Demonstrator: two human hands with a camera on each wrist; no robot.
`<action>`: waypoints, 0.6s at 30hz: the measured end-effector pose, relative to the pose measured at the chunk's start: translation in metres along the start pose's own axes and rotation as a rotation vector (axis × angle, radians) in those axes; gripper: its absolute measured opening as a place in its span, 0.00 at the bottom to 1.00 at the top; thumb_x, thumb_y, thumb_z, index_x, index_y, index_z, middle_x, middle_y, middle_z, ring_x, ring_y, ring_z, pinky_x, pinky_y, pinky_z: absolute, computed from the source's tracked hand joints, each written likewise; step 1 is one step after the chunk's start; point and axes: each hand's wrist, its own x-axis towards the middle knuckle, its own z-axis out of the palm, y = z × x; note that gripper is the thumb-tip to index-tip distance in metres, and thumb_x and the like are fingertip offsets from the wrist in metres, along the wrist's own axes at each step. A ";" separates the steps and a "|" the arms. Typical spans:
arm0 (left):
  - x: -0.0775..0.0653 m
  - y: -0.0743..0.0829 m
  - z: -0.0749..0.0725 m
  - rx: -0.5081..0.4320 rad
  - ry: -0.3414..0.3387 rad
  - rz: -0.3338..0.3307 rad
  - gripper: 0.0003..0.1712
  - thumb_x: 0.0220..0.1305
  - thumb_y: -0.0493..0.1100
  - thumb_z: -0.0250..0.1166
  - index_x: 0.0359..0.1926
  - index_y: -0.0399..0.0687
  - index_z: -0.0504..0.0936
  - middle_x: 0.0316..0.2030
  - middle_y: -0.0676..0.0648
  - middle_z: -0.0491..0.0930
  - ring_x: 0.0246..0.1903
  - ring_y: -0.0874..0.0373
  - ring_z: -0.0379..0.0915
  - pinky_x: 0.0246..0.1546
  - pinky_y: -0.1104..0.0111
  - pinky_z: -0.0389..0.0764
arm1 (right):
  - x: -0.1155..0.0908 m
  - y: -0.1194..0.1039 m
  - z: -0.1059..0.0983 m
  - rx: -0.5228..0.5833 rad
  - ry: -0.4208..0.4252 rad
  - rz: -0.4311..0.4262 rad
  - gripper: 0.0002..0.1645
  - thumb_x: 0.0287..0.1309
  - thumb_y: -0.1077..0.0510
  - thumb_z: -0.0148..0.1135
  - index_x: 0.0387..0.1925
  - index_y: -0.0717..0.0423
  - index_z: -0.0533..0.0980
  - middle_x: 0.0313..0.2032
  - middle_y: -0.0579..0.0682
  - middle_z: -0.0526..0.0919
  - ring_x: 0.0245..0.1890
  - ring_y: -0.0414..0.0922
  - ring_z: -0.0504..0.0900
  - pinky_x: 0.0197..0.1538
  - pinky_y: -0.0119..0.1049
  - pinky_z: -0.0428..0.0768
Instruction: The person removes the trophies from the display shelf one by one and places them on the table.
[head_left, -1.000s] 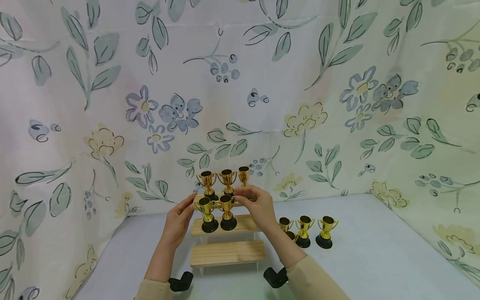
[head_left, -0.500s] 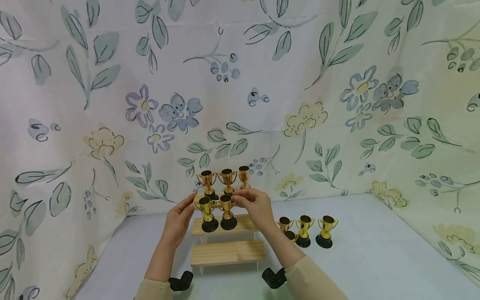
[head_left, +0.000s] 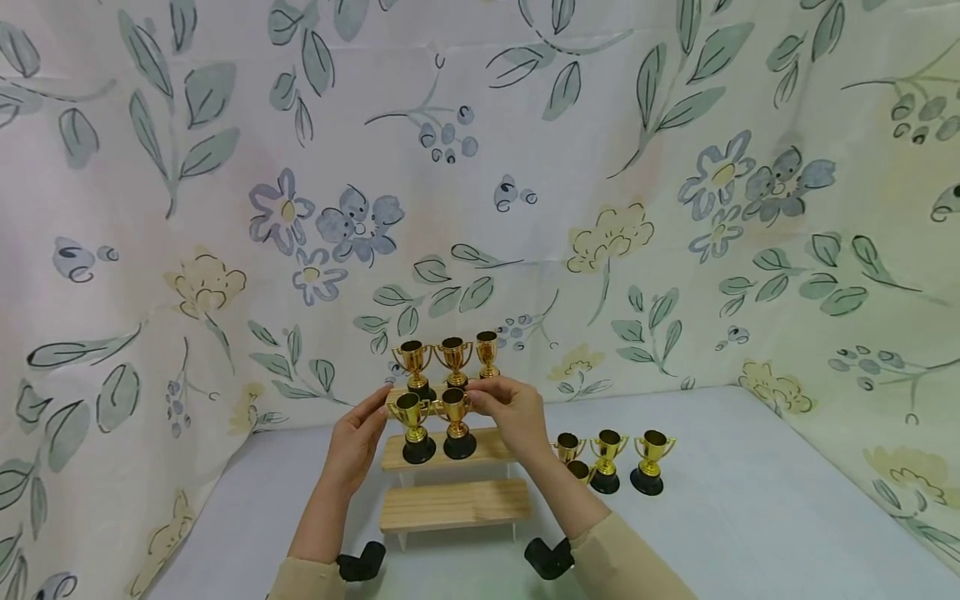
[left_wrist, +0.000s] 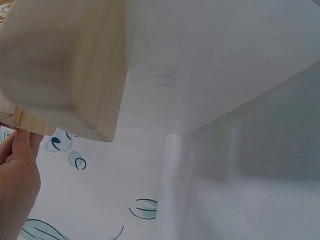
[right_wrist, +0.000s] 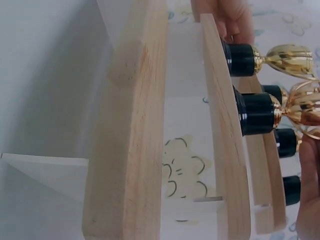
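Note:
My right hand [head_left: 517, 417] pinches the right handle of a small gold trophy cup [head_left: 456, 417] on a black base. This cup stands upright on the middle wooden shelf [head_left: 491, 446], right of a matching trophy [head_left: 412, 417]. Fingertips of my left hand [head_left: 351, 446] touch the left end of the upper shelf, beside the left trophy; the fingers look fairly straight. Behind, the upper shelf bears three trophies in a row, including a rear trophy [head_left: 412, 358] at its left; their bases are partly hidden. In the right wrist view the middle-shelf trophies appear sideways.
The lower wooden shelf [head_left: 453, 507] has white supports. Several more trophies stand on the white table [head_left: 750, 483] to the right, including the outermost trophy [head_left: 653, 458]. Black angled pieces [head_left: 362, 562] lie near both forearms. Floral cloth [head_left: 465, 208] hangs behind.
The pinched trophy has shifted slightly to the right on the middle shelf, with my right hand still on its handle. My left hand stays in place.

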 end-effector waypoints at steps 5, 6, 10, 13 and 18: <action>-0.001 0.001 0.000 -0.006 0.004 -0.003 0.31 0.77 0.39 0.50 0.76 0.38 0.55 0.79 0.46 0.48 0.79 0.55 0.38 0.66 0.87 0.65 | -0.002 -0.003 -0.002 -0.006 0.014 -0.006 0.11 0.58 0.57 0.68 0.40 0.59 0.86 0.37 0.58 0.89 0.34 0.43 0.89 0.40 0.29 0.89; -0.001 0.001 -0.001 -0.011 0.006 -0.005 0.31 0.77 0.39 0.50 0.76 0.39 0.55 0.79 0.46 0.48 0.79 0.55 0.38 0.65 0.88 0.65 | -0.002 -0.003 -0.003 -0.004 0.013 -0.007 0.11 0.58 0.57 0.68 0.40 0.59 0.86 0.38 0.58 0.89 0.34 0.43 0.89 0.40 0.30 0.89; -0.001 0.001 -0.001 -0.023 0.014 -0.005 0.30 0.77 0.37 0.49 0.76 0.38 0.56 0.79 0.46 0.49 0.79 0.55 0.39 0.61 0.91 0.67 | -0.005 -0.005 -0.007 -0.014 0.024 -0.009 0.11 0.59 0.57 0.68 0.40 0.60 0.86 0.37 0.58 0.89 0.34 0.42 0.89 0.41 0.30 0.89; -0.001 0.001 0.000 -0.022 0.013 -0.001 0.30 0.77 0.37 0.49 0.76 0.37 0.55 0.79 0.45 0.48 0.79 0.54 0.39 0.62 0.90 0.67 | -0.007 -0.004 -0.011 -0.026 0.035 0.000 0.10 0.59 0.57 0.68 0.39 0.58 0.86 0.37 0.58 0.90 0.33 0.40 0.89 0.41 0.30 0.89; -0.001 0.001 0.001 -0.003 0.010 -0.005 0.31 0.77 0.39 0.50 0.76 0.39 0.55 0.79 0.46 0.49 0.79 0.55 0.39 0.68 0.83 0.63 | -0.012 -0.006 -0.020 -0.013 0.046 0.007 0.09 0.59 0.57 0.68 0.39 0.56 0.86 0.37 0.58 0.90 0.34 0.37 0.89 0.42 0.30 0.89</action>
